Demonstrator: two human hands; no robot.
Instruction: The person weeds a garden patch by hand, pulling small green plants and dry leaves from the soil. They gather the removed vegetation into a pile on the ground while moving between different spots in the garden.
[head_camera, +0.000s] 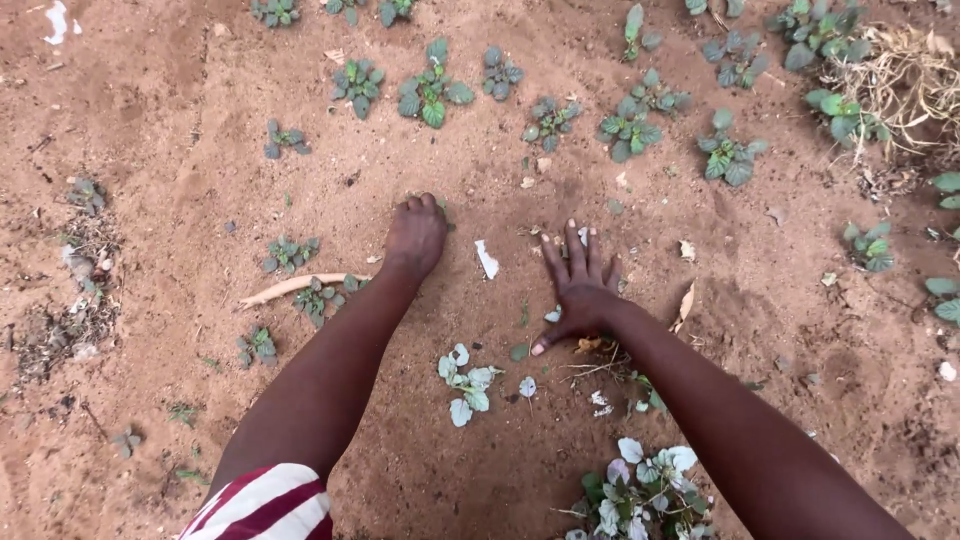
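Both my arms reach forward over bare reddish-brown soil. My left hand is curled with the fingers bent down onto the ground, closed around a small green weed whose leaves barely show at the fingertips. My right hand lies flat on the soil with fingers spread, holding nothing. A white scrap lies between the two hands. An uprooted pale-leaved plant lies on the soil between my forearms.
Small green weeds dot the soil ahead, among them one and another. A pile of pulled plants lies near my right arm. A pale stick lies left. Dry straw sits at the top right.
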